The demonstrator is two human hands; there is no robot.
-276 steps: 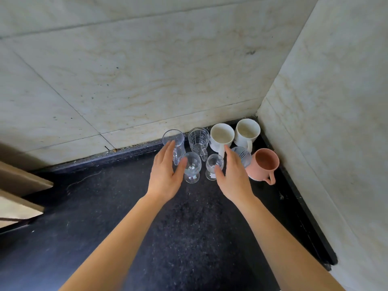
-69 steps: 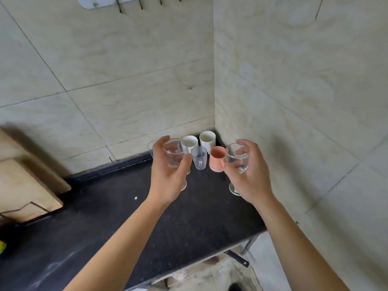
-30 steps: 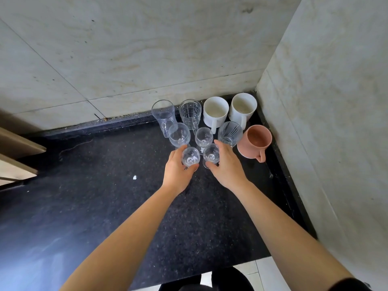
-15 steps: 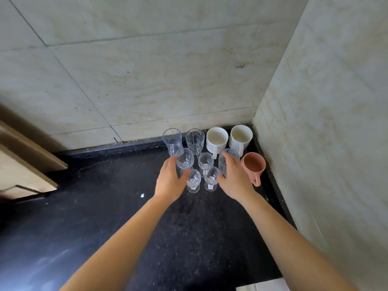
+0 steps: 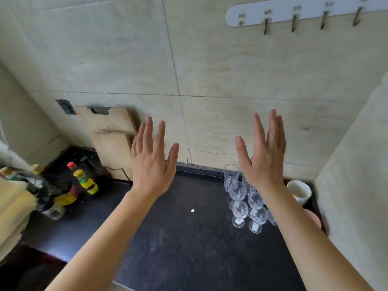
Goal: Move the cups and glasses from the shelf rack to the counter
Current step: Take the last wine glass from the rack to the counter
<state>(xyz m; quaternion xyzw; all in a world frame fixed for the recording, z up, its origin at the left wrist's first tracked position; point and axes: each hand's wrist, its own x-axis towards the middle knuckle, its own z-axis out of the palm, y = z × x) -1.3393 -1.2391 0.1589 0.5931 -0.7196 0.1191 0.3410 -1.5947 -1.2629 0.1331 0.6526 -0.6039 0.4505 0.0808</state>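
Both of my hands are raised above the black counter (image 5: pixel 178 238) with fingers spread and nothing in them. My left hand (image 5: pixel 152 160) is at the middle, my right hand (image 5: pixel 262 152) above the glassware. Several clear stemmed glasses (image 5: pixel 239 208) stand grouped at the counter's back right corner, with a taller tumbler (image 5: pixel 230 176) behind them. A white mug (image 5: pixel 299 191) stands near the right wall, and a pink mug (image 5: pixel 313 219) peeks out behind my right forearm, which hides part of the group.
A white hook rail (image 5: pixel 304 12) with empty hooks hangs high on the wall. Wooden cutting boards (image 5: pixel 111 141) lean against the back wall. Bottles (image 5: pixel 84 179) crowd the counter's left end beside a folded yellow cloth (image 5: pixel 12 206). A wall (image 5: pixel 352 185) closes the right side.
Both hands let go of the two front stemmed glasses and rose off the counter with fingers spread. The view tilted up and left, bringing the hook rail and bottles into sight.
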